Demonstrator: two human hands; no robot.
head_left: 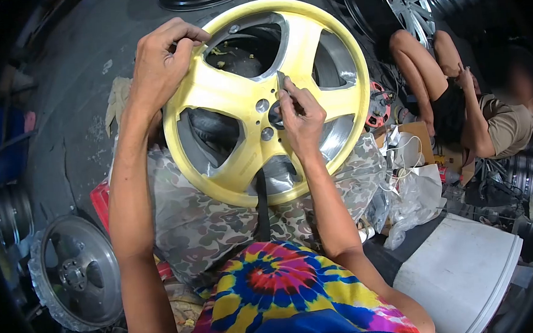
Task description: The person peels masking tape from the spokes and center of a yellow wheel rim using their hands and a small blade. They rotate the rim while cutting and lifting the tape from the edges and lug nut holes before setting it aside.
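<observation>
A yellow-coated car wheel rim (pixel 226 99) lies tilted across my lap, with bare grey metal showing inside its window openings. My left hand (pixel 165 56) is closed at the rim's upper left edge, fingers curled on a spoke's outer end. Near the hub, my right hand (pixel 300 115) pinches a thin, dark grey flat piece (pixel 281 80), its tip against the edge of the upper opening. Whether that piece is a blade or folded sandpaper I cannot make out. Yellow scraps (pixel 220 51) show through the upper opening.
A bare metal wheel (pixel 74 273) leans at lower left. On the right sits another person (pixel 502 121) near several more wheels (pixel 406 8). A white box-like surface (pixel 459 270) stands at lower right, beside crumpled clear plastic (pixel 406 210) and a red-and-black round object (pixel 377 105).
</observation>
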